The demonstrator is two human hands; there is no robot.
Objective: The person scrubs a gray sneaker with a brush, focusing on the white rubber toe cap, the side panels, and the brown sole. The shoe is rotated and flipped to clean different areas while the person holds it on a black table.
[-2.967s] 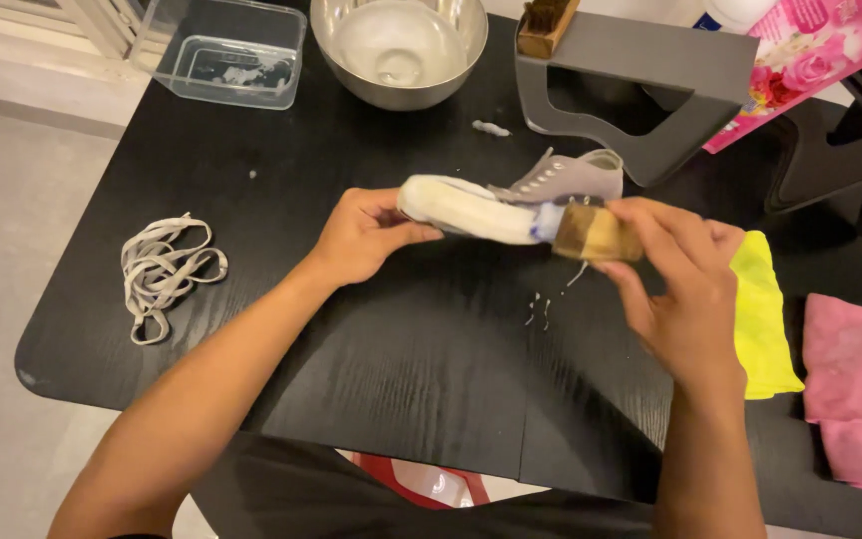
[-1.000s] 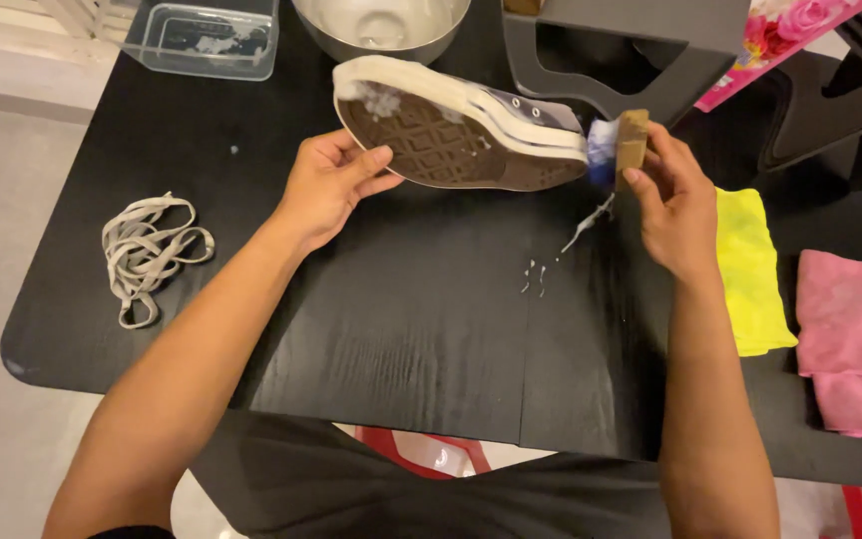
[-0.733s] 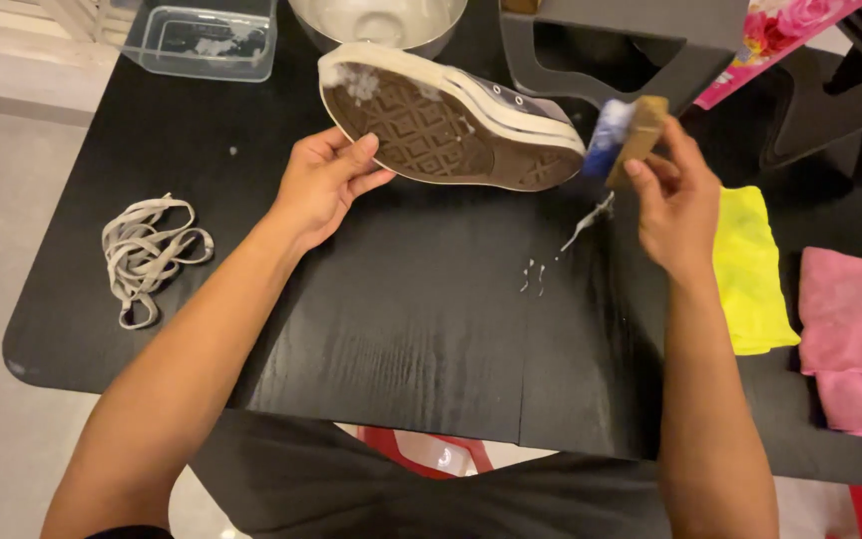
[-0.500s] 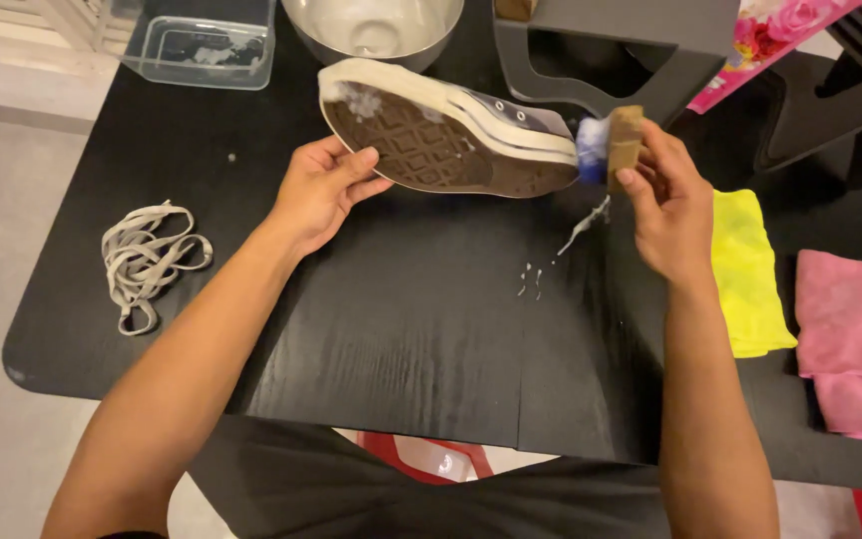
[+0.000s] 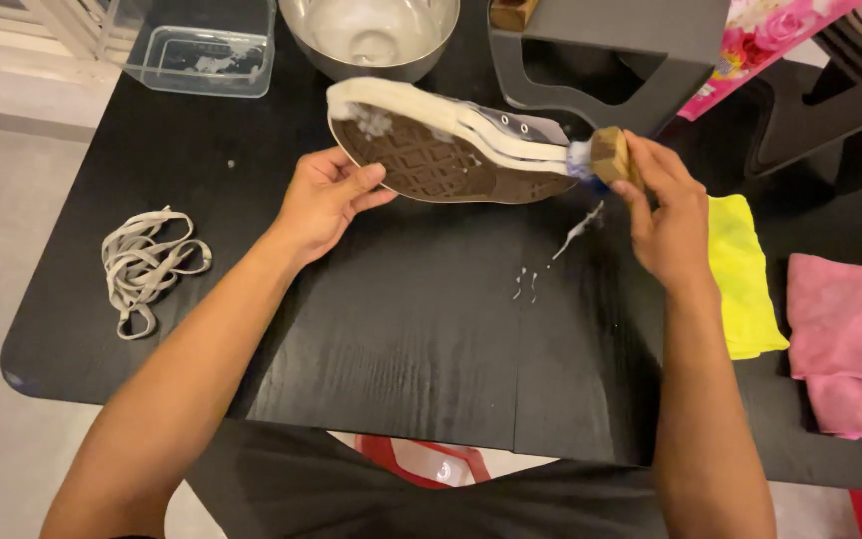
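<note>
— What is the shoe [image 5: 451,150] made of? 
— Grey cloth upper, a brown rubber sole with a rough diamond tread, and a matt off-white rubber edge, wet with foam. The brush [image 5: 609,156] against it has a bare wooden back.

— And the surroundings? 
— A black table [image 5: 401,339] with visible wood grain, matt. A shiny metal bowl [image 5: 371,35], a clear plastic tub [image 5: 197,45], flat woven laces [image 5: 147,265], and soft yellow [image 5: 740,274] and pink [image 5: 845,344] cloths.

A single head-worn view is given, aimed steeply down at close range over the black table [image 5: 421,349]; nothing is shared with another view.
</note>
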